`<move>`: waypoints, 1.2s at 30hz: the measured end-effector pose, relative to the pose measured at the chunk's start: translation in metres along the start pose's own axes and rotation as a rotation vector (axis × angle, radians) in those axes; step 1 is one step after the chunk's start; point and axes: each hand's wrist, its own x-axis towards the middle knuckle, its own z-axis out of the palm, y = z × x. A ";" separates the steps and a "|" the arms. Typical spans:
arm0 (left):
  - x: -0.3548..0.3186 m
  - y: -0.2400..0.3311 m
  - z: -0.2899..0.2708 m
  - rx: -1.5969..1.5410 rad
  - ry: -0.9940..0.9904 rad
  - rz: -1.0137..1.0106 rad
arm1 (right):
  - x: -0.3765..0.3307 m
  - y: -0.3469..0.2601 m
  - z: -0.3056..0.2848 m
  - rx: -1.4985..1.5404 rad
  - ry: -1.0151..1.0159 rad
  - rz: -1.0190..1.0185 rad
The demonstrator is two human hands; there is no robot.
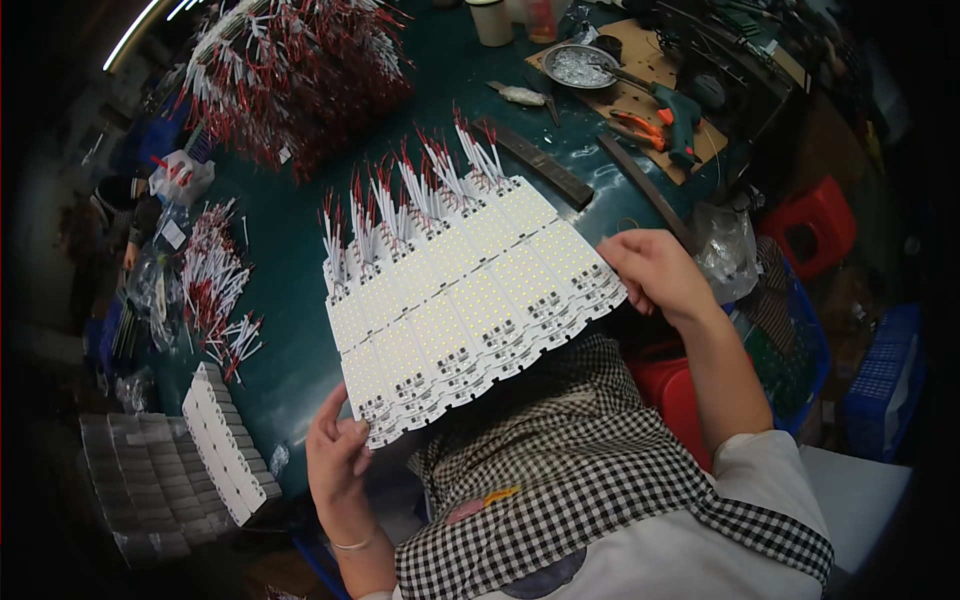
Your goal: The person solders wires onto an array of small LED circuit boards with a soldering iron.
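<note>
Grasping boards (450, 295) in left hand (338, 450) and right hand (660, 272), with wires (212, 272) left of boards, 2 bars (541, 166) beyond their right end.

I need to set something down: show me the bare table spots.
Bare table shows between the loose wires and the boards, and between the wire heap and the small tool. Crowded: around the glue gun and pliers.
</note>
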 end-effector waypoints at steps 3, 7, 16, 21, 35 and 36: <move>0.010 0.004 0.004 -0.041 -0.046 0.015 | 0.033 0.023 0.009 0.020 -0.030 -0.134; 0.023 0.004 -0.005 0.016 -0.125 0.122 | 0.034 0.013 0.015 -0.065 -0.010 -0.240; 0.036 -0.019 -0.012 0.350 -0.100 0.109 | 0.039 0.033 0.021 -0.479 0.144 -0.432; 0.035 -0.018 -0.011 0.413 -0.036 0.071 | 0.036 0.035 0.029 -0.510 0.206 -0.391; 0.011 -0.008 0.010 0.542 0.147 -0.054 | 0.010 0.020 0.025 -0.524 0.236 -0.251; 0.012 -0.009 0.008 0.436 0.133 -0.070 | 0.011 0.019 0.024 -0.525 0.234 -0.255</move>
